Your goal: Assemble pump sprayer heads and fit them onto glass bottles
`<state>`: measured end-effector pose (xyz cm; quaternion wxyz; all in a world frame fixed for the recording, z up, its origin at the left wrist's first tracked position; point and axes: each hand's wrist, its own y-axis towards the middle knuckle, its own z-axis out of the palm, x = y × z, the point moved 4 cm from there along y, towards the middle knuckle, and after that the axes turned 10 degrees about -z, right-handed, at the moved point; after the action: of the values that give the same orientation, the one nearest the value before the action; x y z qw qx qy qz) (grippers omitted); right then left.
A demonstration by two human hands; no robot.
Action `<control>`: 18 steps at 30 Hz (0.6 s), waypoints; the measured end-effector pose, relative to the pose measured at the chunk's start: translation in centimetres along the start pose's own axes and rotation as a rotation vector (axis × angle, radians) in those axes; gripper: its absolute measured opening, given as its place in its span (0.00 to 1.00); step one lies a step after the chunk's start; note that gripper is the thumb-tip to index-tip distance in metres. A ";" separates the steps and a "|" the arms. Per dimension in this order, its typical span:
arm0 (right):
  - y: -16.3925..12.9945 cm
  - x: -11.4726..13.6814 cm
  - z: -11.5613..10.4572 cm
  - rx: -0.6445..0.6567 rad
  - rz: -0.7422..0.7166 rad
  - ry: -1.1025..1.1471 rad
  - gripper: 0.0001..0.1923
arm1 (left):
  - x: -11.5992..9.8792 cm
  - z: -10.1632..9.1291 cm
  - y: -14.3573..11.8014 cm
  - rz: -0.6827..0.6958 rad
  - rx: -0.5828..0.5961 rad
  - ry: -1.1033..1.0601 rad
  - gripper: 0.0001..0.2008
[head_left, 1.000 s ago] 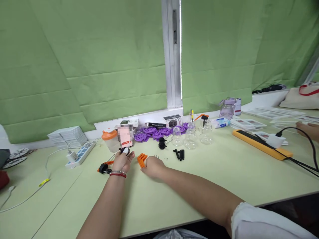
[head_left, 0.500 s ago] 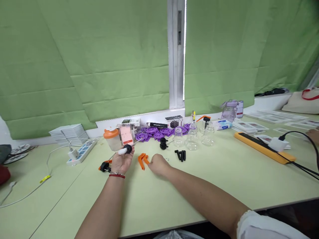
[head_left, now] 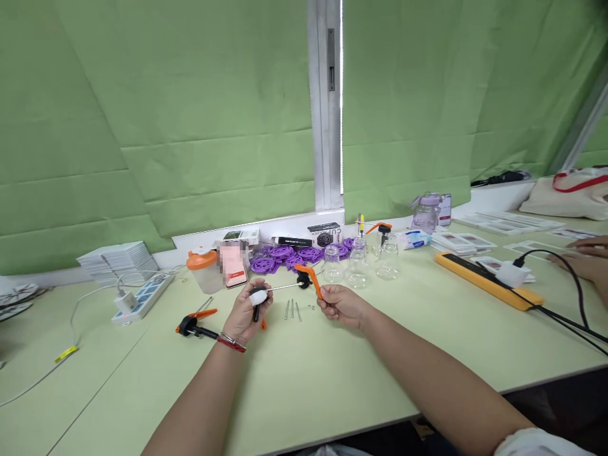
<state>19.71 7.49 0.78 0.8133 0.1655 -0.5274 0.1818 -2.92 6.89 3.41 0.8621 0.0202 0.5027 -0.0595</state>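
My left hand (head_left: 247, 310) is closed around a black round mechanism with a white tip (head_left: 258, 296); its thin metal rod (head_left: 282, 287) points right. In my right hand (head_left: 341, 305) is an orange crank handle (head_left: 314, 284), pinched at its lower end. The handle's upper bend is by the rod's far end; whether they touch I cannot tell. Below and between the hands lie three metal pins (head_left: 292, 309) and a few tiny metal bits (head_left: 311, 308). Another orange piece (head_left: 263, 324) shows partly beside my left hand. A black mechanism with an orange crank (head_left: 187, 326) lies left of my wrist.
Behind the hands stand a phone (head_left: 234, 265), an orange-lidded cup (head_left: 202, 271), purple plastic parts (head_left: 285, 256) and several glass jars (head_left: 358, 272). A power strip (head_left: 145, 296) lies left, an orange one (head_left: 489, 282) right. Another person's hands (head_left: 582, 259) are at far right.
My right hand has lifted an orange crank handle off the table and brought it up to the rod. My left hand has turned the mechanism so the rod points right.
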 end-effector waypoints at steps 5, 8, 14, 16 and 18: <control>-0.1 -1.1 0.5 0.124 0.067 -0.007 0.17 | 0.7 1.2 -0.3 -0.003 -0.008 0.043 0.19; -0.3 -1.4 1.0 0.185 0.079 -0.015 0.17 | 0.7 1.7 -0.7 0.030 0.044 0.083 0.20; -0.8 -1.1 1.8 0.265 0.034 -0.005 0.18 | 0.6 3.0 -1.5 0.069 0.141 0.214 0.22; -0.8 -0.5 1.6 0.231 -0.013 0.023 0.18 | 0.4 2.9 -1.5 0.080 0.117 0.187 0.20; -0.8 -0.1 1.3 0.183 -0.051 0.048 0.18 | 0.2 2.6 -1.5 0.097 0.092 0.145 0.18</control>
<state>19.03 6.18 1.10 0.8115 0.2480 -0.4846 0.2125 -0.79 5.19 4.59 0.8237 0.0883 0.5588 -0.0390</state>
